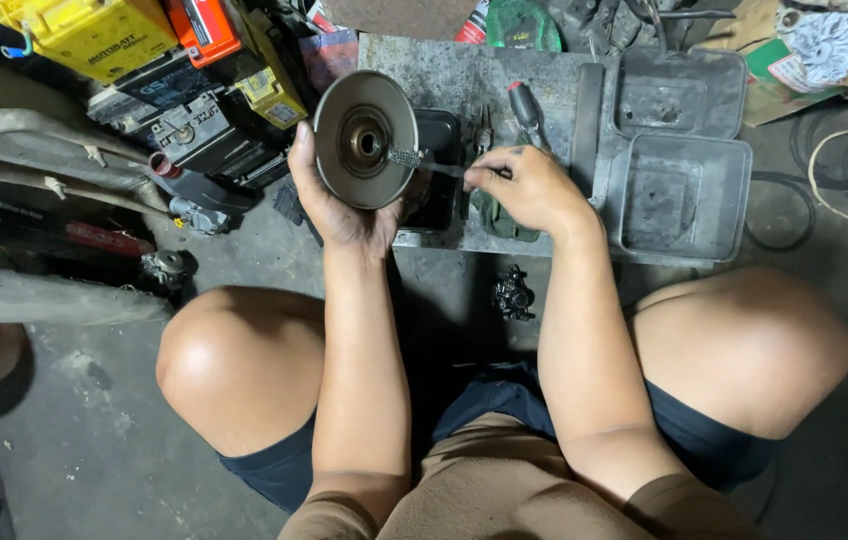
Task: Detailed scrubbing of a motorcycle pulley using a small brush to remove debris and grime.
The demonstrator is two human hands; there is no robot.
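The fingertips of the right hand (529, 187) are pinched shut on the handle of a small wire brush (422, 162), whose bristled head is laid against the centre bore of a round metal pulley disc (364, 140). The disc is held upright just above the centre of the frame, cupped from below and from its left edge by the left hand (339, 205), whose fingers are curled round the rim.

From this hold, a slip is judged the likeliest fault: the disc is supported at its rim alone, so a hard push of the brush could tilt it or drive it out of the palm onto the metal work plate (444, 75) below. If the brush handle is gripped too near its end, the head could skid off the bore and scrape the left thumb.

Under the disc a dark rectangular tray (439, 190) is seen, and just to its right lie pliers with green grips (489, 205) and a red-handled screwdriver (526, 112); these could be struck by a dropped part. Two grey plastic boxes (684, 180) sit at the upper right. A small dark metal part (513, 295) lies on the floor between the knees, and batteries (194, 90) are stacked at the upper left.
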